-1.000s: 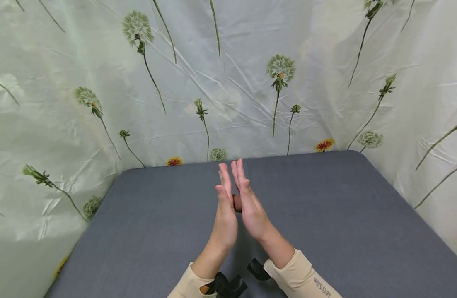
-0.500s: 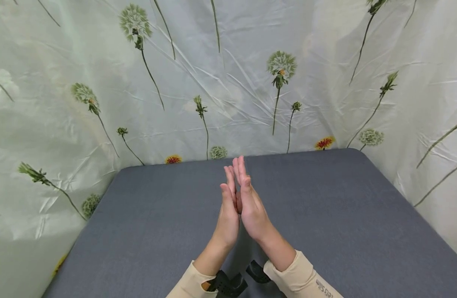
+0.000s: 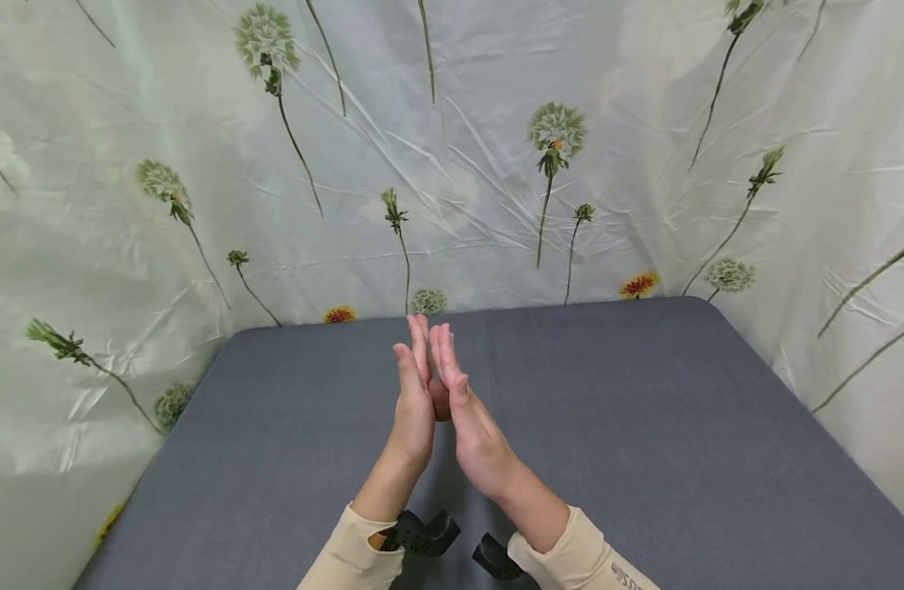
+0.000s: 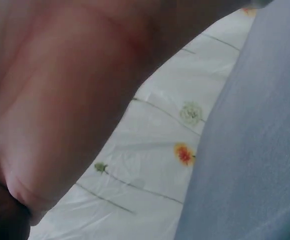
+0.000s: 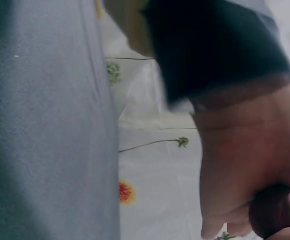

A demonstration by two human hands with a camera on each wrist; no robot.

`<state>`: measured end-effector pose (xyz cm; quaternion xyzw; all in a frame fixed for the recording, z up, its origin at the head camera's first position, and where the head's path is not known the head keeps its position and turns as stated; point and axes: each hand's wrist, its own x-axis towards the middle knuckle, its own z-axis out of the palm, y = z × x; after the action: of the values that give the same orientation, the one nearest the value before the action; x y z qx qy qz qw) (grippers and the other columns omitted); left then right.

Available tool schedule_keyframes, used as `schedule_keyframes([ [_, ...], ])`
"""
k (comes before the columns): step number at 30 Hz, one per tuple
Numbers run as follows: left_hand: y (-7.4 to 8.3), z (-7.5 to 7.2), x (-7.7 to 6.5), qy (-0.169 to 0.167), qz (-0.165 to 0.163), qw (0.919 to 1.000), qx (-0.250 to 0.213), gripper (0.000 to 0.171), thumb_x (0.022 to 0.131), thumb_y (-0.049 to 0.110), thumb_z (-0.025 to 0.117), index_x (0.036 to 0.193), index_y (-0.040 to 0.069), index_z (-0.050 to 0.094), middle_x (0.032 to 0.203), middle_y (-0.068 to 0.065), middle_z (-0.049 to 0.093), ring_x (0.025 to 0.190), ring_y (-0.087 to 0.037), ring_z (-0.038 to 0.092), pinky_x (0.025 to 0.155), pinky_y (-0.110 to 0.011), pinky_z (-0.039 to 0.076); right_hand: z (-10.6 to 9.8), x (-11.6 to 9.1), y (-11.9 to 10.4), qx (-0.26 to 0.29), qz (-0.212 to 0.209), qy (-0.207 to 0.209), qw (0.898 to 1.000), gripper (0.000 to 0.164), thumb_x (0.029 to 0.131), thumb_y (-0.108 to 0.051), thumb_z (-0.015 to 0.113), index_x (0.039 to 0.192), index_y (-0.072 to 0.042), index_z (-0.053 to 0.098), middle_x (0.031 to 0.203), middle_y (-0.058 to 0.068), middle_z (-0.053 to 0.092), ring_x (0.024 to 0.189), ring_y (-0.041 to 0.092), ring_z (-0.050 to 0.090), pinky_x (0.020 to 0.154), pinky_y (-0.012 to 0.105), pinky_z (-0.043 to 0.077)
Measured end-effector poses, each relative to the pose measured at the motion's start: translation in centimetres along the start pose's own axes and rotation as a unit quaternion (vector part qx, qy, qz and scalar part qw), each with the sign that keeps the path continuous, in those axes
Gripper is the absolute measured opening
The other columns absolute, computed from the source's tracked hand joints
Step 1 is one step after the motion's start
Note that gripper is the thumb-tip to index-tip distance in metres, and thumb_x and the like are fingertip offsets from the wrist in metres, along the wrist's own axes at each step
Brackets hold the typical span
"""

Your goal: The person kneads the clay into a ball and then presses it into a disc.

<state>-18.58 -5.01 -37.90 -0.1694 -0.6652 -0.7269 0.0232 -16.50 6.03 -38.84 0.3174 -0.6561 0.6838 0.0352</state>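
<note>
A brown, round lump, like a ball of clay, sits between my two palms above the table. My left hand presses it from the left, fingers straight and pointing away from me. Opposite, my right hand lies flat against its other side, its fingers extended too. The fingertips of the left hand reach slightly farther forward than those of the right. Seen from the right wrist, the dark reddish lump has a crease across its surface. At the lower left of the left wrist view, only part of the lump shows beside a palm.
A grey cloth-covered table spreads under both hands. Behind and around it hangs a pale curtain printed with dandelions and flowers. Black wrist mounts stick out from the cream sleeves.
Both hands have shifted to the left with the brown lump between them. The left hand has slid forward against the right, which has drawn back a little; more of the lump shows than half a second ago.
</note>
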Motion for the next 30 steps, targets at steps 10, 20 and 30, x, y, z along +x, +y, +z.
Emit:
schedule_keyframes([
  [10, -0.1, 2.8, -1.2, -0.085, 0.02, 0.996, 0.017, 0.083, 0.103, 0.077, -0.005, 0.17, 0.029, -0.019, 0.179, 0.007, -0.02, 0.167, -0.025, -0.021, 0.13, -0.07, -0.007, -3.4, 0.6, -0.9, 0.008, 0.02, 0.029, 0.999, 0.075, 0.111, -0.066, 0.004, 0.174, -0.028, -0.007, 0.182, -0.007, 0.003, 0.169, 0.018, 0.008, 0.131, 0.043, 0.023],
  [20, -0.2, 1.5, -0.6, -0.01, -0.005, 0.9997, -0.022, 0.089, 0.101, 0.082, -0.002, 0.172, 0.029, -0.012, 0.181, 0.011, -0.014, 0.169, -0.019, -0.01, 0.134, -0.062, -0.005, -2.7, 0.7, 2.2, 0.019, 0.049, -0.012, 0.999, 0.076, 0.112, -0.06, -0.001, 0.173, -0.015, -0.007, 0.183, 0.003, 0.0, 0.17, 0.022, -0.002, 0.136, 0.041, 0.004],
  [30, -1.5, 1.1, 0.0, 0.002, -0.038, 0.9992, -0.012, 0.094, 0.098, 0.084, -0.004, 0.171, 0.027, -0.019, 0.182, 0.003, -0.005, 0.135, -0.014, 0.051, 0.11, -0.028, 0.041, -2.0, 0.9, 0.4, 0.026, -0.004, -0.002, 1.0, 0.075, 0.114, -0.058, 0.002, 0.173, -0.013, -0.004, 0.183, 0.003, 0.001, 0.17, 0.023, 0.001, 0.136, 0.034, 0.004],
])
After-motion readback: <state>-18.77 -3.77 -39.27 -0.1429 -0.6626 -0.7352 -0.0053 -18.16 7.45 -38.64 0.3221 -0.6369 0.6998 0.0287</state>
